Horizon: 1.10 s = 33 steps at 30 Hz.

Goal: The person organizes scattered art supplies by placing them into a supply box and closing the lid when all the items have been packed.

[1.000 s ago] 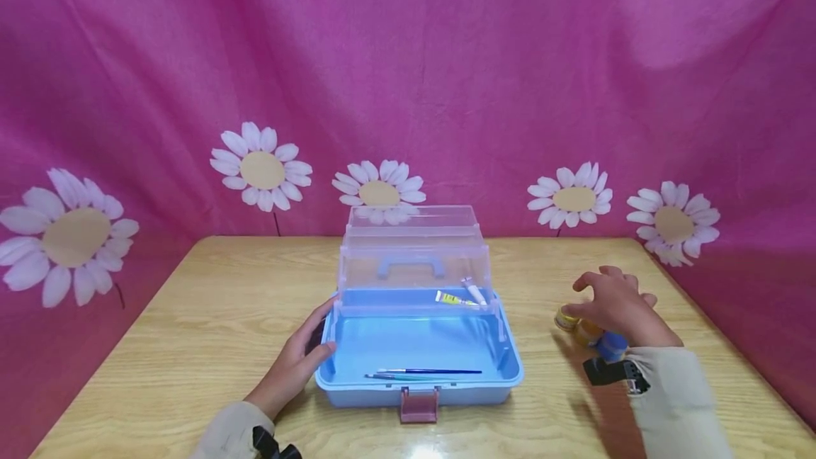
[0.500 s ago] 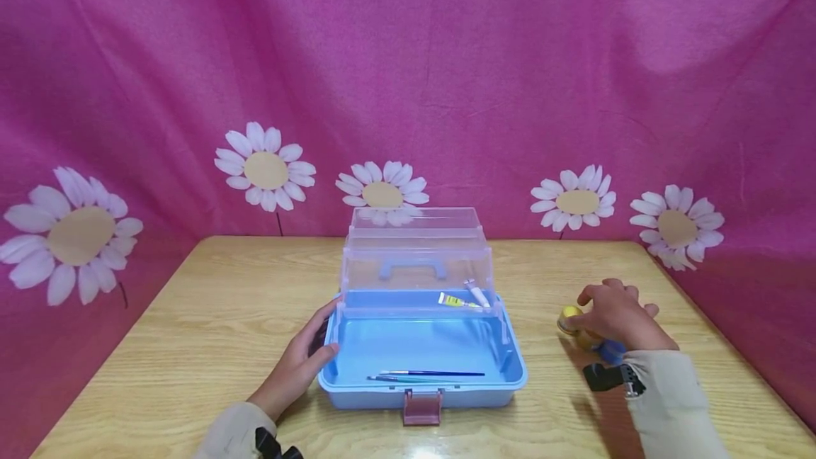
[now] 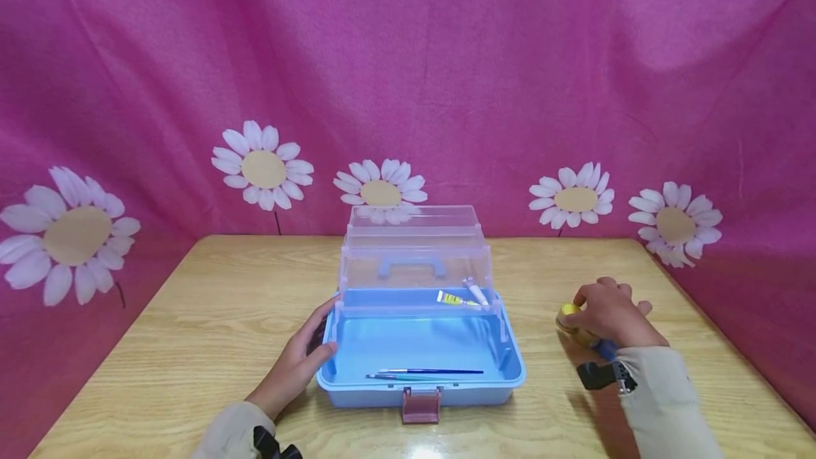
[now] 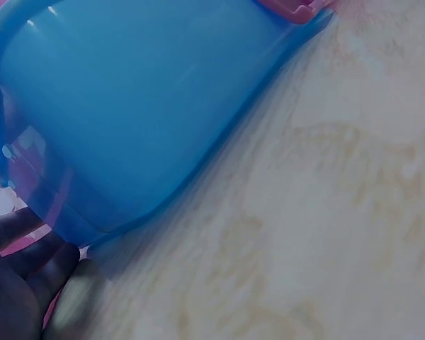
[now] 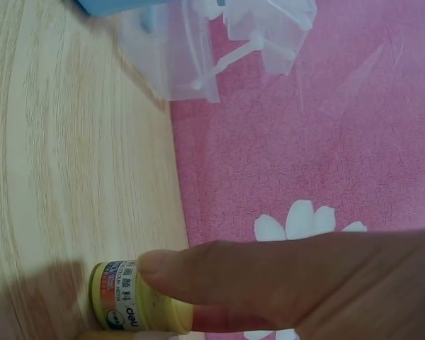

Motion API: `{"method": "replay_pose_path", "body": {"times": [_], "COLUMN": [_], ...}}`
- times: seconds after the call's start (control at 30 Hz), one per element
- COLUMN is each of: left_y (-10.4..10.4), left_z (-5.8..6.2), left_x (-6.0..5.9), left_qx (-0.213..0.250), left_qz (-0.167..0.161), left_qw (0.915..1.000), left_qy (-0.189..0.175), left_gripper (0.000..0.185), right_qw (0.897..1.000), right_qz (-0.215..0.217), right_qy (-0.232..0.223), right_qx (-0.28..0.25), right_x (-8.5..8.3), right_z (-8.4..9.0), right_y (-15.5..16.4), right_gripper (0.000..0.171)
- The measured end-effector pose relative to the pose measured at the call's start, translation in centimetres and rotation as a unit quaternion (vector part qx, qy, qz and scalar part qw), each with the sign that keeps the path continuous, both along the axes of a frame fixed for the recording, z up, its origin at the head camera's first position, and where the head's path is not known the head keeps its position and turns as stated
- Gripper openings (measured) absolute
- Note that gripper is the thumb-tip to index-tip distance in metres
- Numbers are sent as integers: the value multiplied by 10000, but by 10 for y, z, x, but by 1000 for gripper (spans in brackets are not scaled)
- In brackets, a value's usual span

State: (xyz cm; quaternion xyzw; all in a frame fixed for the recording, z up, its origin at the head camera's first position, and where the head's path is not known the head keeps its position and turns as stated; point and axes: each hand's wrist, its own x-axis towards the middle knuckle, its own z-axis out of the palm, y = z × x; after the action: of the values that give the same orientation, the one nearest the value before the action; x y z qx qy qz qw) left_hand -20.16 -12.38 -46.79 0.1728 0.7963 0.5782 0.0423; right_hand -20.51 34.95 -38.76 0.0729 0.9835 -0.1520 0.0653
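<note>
My left hand (image 3: 293, 367) grips the left side of an open light-blue plastic box (image 3: 363, 397), its thumb at the rim and the other fingers along the outer wall. In the left wrist view several fingers (image 4: 46, 273) touch the box's corner. On the right, my right hand (image 3: 615, 314) pinches a small yellow paint jar (image 3: 567, 315). The right wrist view shows the thumb (image 5: 198, 273) against the labelled side of this jar (image 5: 120, 301); the opposite finger is mostly hidden. An orange jar (image 3: 584, 338) and a blue jar (image 3: 605, 350) are partly covered by the hand.
The clear lid (image 3: 417, 264) stands raised behind the box. Inside lie a dark-blue brush (image 3: 440, 372), a green brush (image 3: 411, 377), a yellow-labelled tube (image 3: 451, 298) and a white tube (image 3: 474, 290). A pink latch (image 3: 421, 408) hangs in front. A flowered pink curtain (image 3: 446, 91) backs the table.
My right hand has lowered and drawn its spread fingers in around the yellow jar, covering more of the blue jar. The left hand keeps its place on the box.
</note>
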Motion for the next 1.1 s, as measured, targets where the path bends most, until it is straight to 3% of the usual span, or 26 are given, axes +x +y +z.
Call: {"method": "replay_pose_path", "body": {"times": [0.5,1.1], "left_y": [0,0], "left_z": [0,-1], "left_x": [-1,-2], "left_qx": [46,82], "left_qz": [-78,-85], "left_qw": [9999,9999], "left_qy": [57,-1], "left_gripper": [60,60], "right_qw": [9998,9997], "right_qz": [-130,-74], "right_qy": [-82,197], "right_qx": [87,136], "right_x": [-4,-2], "right_z": [-3,-4], "right_y": [-1,1], "right_gripper": [45,42]}}
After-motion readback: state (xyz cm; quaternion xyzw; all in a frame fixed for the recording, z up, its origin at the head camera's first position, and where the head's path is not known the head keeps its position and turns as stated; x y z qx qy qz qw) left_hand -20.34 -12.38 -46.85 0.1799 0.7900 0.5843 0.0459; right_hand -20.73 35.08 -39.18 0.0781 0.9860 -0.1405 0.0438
